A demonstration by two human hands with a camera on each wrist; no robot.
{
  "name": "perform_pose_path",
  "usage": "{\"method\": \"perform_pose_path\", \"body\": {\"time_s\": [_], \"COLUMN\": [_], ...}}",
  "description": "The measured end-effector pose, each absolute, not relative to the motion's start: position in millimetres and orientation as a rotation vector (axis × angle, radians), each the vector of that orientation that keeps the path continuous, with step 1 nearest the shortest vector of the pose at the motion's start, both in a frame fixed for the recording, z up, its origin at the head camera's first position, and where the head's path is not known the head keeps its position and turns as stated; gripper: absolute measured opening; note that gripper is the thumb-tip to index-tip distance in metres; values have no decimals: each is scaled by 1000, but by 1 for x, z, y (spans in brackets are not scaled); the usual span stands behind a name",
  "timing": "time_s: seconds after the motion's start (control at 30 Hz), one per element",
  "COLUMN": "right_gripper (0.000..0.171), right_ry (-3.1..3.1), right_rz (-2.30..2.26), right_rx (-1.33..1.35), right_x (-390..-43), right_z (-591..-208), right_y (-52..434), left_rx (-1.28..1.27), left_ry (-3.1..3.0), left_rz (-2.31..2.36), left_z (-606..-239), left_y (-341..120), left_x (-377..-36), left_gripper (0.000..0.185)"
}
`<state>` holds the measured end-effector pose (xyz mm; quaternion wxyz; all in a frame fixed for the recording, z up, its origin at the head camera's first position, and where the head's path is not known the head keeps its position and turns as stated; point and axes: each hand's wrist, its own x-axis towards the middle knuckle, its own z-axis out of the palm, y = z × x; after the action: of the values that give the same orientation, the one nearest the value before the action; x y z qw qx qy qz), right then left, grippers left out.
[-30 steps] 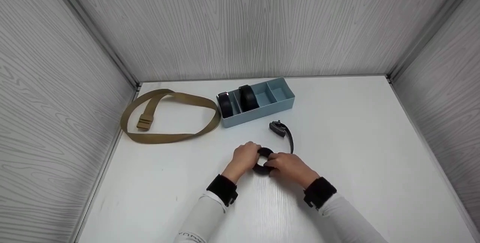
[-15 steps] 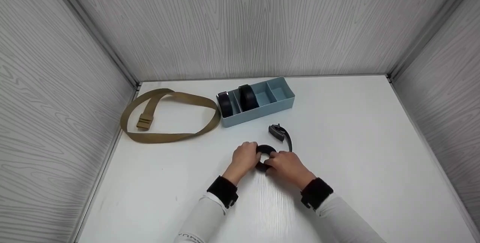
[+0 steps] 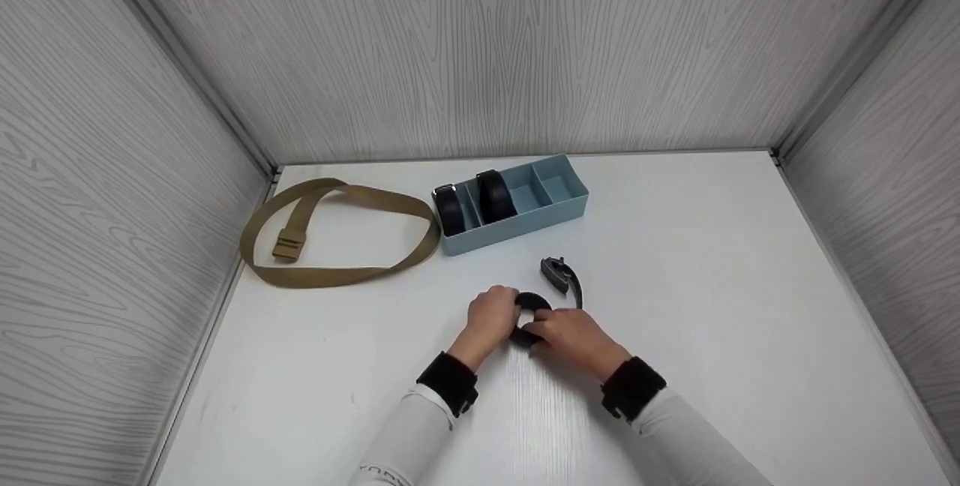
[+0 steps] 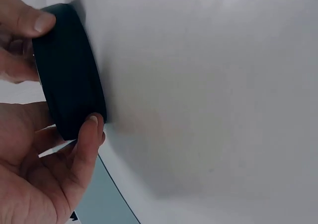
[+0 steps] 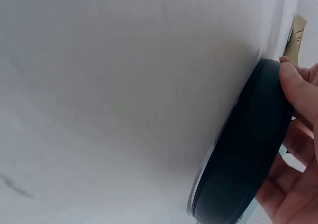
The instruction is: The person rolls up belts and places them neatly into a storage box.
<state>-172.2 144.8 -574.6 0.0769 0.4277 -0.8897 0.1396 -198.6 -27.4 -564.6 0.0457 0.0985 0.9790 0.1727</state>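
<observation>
A black belt is wound into a ring low on the white table, near its middle. My left hand grips the ring's left side with bent fingers. My right hand holds its right side, fingers reaching into the opening. From under the right hand, a loose tail curves away to a dark buckle. In the left wrist view the coil's smooth outer face shows between fingers and thumb. The right wrist view shows the coil standing on edge, with fingers along one side.
Behind the hands stands a blue divided box, two rolled black belts in its left compartments. A tan webbing strap with a tan buckle lies looped left of the box. Grey wood-grain walls border the table at the back and sides.
The buckle end has drawn nearer to the hands, and its loose tail looks shorter. Both hands stay around the coil with small shifts. Box and tan strap remain in place.
</observation>
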Motion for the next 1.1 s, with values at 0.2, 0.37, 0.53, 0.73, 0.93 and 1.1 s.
{"method": "perform_pose_path", "body": {"time_s": [0.2, 0.37, 0.53, 0.73, 0.93, 1.1], "right_gripper": [26, 22, 20, 31, 41, 39], "right_ry": [-2757, -2745, -2672, -2720, -2754, -2694], "right_rz": [552, 574, 522, 465, 594, 676], "right_rx": [1372, 1346, 1294, 1301, 1411, 1270], "right_x": [-173, -174, -173, -169, -174, -193], "right_z": [-572, -572, -574, -574, -563, -553], "right_y": [151, 149, 145, 144, 158, 177], "left_rx": [399, 448, 359, 361, 403, 455], "left_ry": [2966, 2991, 3013, 3021, 3024, 3005], "left_rz": [485, 473, 498, 503, 466, 447], "left_z": [-564, -564, -564, -566, -565, -564], "left_y": [-32, -33, -34, -33, -33, -32], "left_x": [-202, -202, -198, -196, -196, -197], "left_gripper": [7, 5, 14, 11, 7, 6]}}
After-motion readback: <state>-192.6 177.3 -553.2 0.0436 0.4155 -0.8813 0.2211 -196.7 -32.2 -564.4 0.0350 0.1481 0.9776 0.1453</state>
